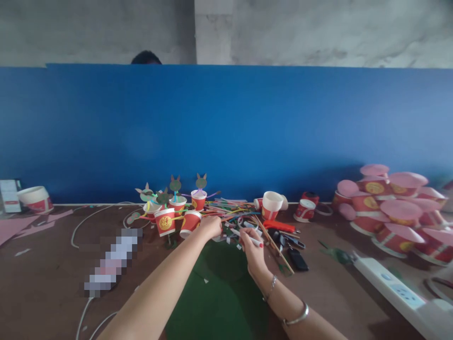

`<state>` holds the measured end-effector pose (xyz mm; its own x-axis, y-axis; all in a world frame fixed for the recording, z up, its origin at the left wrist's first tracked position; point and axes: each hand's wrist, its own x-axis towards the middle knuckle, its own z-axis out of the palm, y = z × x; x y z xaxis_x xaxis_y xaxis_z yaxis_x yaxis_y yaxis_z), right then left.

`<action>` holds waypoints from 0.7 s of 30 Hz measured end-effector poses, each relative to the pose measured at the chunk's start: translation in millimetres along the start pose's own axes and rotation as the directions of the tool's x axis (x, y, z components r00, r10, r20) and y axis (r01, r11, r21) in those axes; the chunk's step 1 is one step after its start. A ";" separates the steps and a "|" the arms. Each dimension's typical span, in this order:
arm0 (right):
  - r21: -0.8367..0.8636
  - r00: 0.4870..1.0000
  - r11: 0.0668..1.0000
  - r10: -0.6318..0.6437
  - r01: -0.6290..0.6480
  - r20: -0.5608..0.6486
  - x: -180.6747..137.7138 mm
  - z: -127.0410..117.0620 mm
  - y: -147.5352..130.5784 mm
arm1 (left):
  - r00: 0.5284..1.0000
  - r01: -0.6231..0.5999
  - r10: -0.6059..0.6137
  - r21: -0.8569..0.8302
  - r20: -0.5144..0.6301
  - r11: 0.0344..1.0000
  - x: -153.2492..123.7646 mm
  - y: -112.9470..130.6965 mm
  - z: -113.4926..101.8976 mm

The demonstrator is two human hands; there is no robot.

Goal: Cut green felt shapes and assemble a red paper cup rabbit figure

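My right hand [252,246] is closed around a white marker [255,242] with a red end, its other end slanting toward my left hand. My left hand [211,227] is closed just beside the red paper cups; its fingertips face away, so what they hold, if anything, is hidden. A tilted red cup [190,224] stands close to its left. Behind both hands lies a pile of coloured pipe cleaners [230,208]. Small white paper scraps are scattered around my fingers. Under my forearms is a dark green sheet [215,297].
Cups with animal-head cutouts [175,185] stand at left of centre. Right of my hands lie an orange-red tool [281,226], wooden sticks [271,243] and keys with a black fob [297,259]. Stacked red-and-pink cups [399,210] and a power strip [389,283] are farther right. A blue partition [226,132] rises behind.
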<state>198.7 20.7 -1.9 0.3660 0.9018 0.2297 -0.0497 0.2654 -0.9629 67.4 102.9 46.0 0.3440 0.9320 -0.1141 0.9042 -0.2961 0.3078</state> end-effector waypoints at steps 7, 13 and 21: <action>-0.009 0.996 1.000 0.009 -0.008 0.087 -2.0 1.0 -6.4 | 0.996 0.089 -0.085 -0.315 0.027 0.945 7.1 -2.4 -2.0; -0.026 0.995 0.998 -0.050 0.052 0.092 -6.9 0.1 -9.8 | 0.990 -0.007 -0.098 -0.751 -0.096 0.660 -2.4 -11.5 -3.4; -0.067 0.952 0.963 -0.246 0.262 0.184 -18.4 4.7 -8.6 | 0.991 -0.062 -0.089 -0.931 -0.100 0.360 -19.9 -13.8 5.6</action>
<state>188.1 3.4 2.8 0.1895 0.8558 0.4814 0.1101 0.4686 -0.8765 49.5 87.2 38.7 0.2355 0.9708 -0.0459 0.0685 0.0305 0.9972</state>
